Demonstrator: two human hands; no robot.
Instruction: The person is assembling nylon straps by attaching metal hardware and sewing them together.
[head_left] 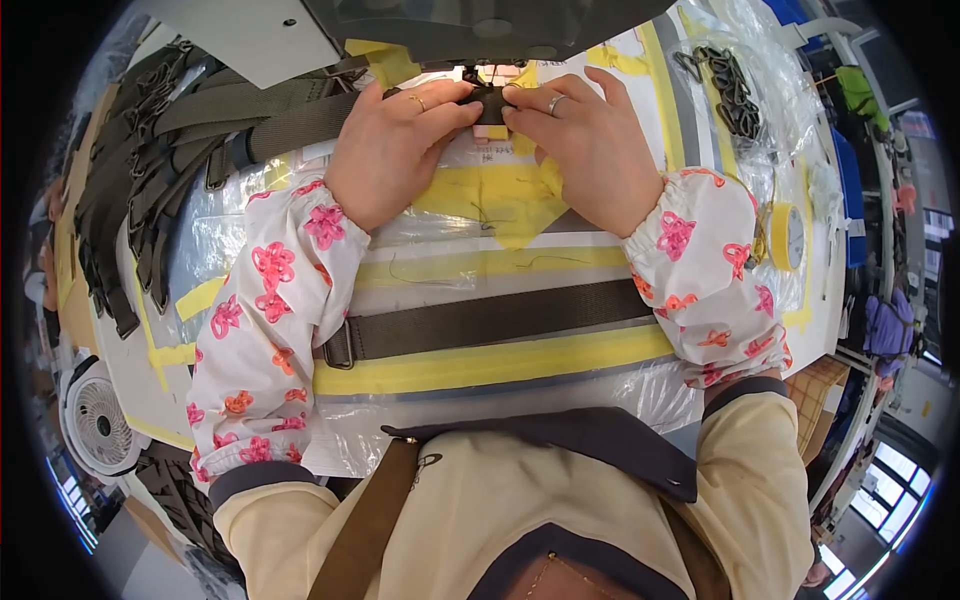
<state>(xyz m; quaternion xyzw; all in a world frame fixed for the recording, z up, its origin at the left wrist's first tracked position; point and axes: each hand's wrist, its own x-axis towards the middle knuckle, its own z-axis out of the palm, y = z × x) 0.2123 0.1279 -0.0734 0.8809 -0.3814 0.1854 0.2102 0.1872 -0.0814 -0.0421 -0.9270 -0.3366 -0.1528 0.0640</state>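
Note:
Under the sewing machine head [450, 22], a short dark olive piece of webbing [491, 106] lies at the needle area. My left hand [395, 145] pinches its left side with thumb and fingertips. From the other side, my right hand [597, 145] presses thumb and forefinger onto its right edge. A longer olive webbing strap [300, 122] runs leftward from behind my left hand; whether it joins the short piece is hidden. Closer to me, another webbing strap [500, 318] lies across the table, with a metal buckle [340, 346] at its left end.
Several folded olive straps [150, 150] are heaped on the left. Yellow tape [480, 205] and clear plastic cover the worktop. A clear bag of dark metal buckles [733, 92] and a tape roll [786, 237] sit at right. A white fan [101, 416] stands at lower left.

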